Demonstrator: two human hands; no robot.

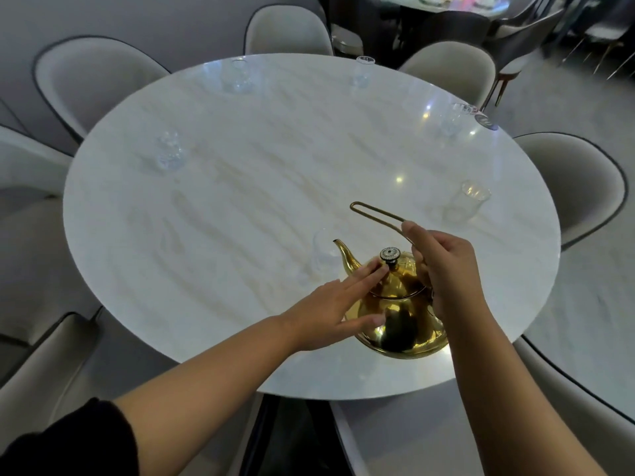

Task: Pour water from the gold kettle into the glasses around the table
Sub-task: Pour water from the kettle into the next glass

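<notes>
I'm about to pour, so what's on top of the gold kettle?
Its lid with a dark knob, and the left hand's straight fingers resting beside that knob. The right hand grips the wire handle above. The lid hides whatever is inside.

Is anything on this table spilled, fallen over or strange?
Nothing stands out. The gold metal kettle sits on the round white marble table, the clear glasses stand upright, and no spilled water shows.
</notes>
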